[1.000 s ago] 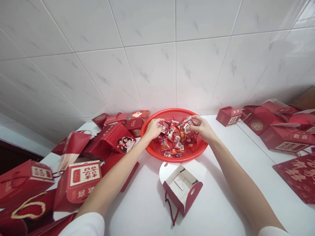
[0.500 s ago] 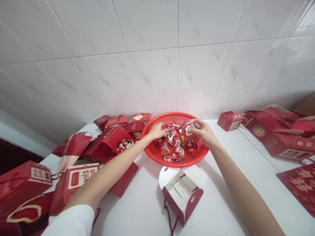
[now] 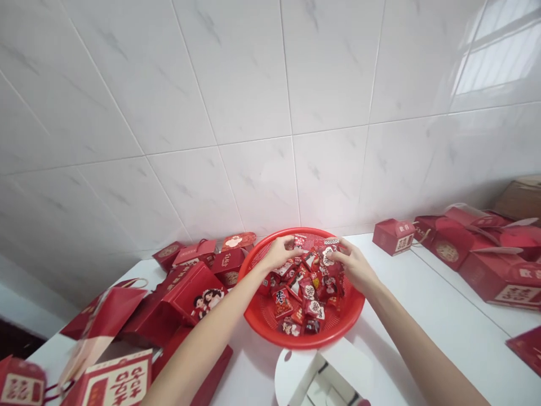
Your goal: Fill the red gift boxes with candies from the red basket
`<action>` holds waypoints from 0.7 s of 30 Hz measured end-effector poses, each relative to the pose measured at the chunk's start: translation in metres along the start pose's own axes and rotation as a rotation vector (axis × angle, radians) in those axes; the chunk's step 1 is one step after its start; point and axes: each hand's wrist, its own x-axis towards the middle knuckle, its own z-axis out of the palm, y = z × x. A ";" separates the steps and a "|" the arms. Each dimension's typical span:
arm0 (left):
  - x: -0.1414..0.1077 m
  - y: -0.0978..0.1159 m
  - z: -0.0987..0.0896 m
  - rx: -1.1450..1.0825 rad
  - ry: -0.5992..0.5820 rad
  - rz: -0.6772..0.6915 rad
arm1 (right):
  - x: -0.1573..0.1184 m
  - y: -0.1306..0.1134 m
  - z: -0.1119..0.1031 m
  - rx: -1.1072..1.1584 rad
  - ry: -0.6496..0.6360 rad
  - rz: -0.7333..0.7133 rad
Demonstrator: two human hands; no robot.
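Observation:
A red plastic basket [image 3: 258,330] full of small wrapped sweets [image 3: 298,285] stands against the tiled wall. Over its far left part is my left hand [image 3: 279,254], fingers closed on a red-and-white wrapped candy [image 3: 300,242]. At the right side, my right hand [image 3: 355,266] pinches a red candy packet [image 3: 328,256] with a white printed label between thumb and fingers. In front of the basket sits an opened gift box [image 3: 327,380], its white inside facing up and its near part cut off by the frame.
Several red gift boxes [image 3: 192,296] lie heaped on the left of the white table [image 3: 406,316], some with rope handles. More closed red boxes [image 3: 477,254] stand at the right. A brown cardboard box [image 3: 519,197] is at the far right by the wall.
The view has tilted up, so basket and boxes sit lower in the frame. My left hand has moved slightly toward the basket's far side and now grips a candy; my right still pinches its packet.

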 end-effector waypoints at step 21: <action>-0.003 0.007 0.001 -0.335 -0.033 0.125 | -0.001 -0.007 0.000 0.029 0.021 0.108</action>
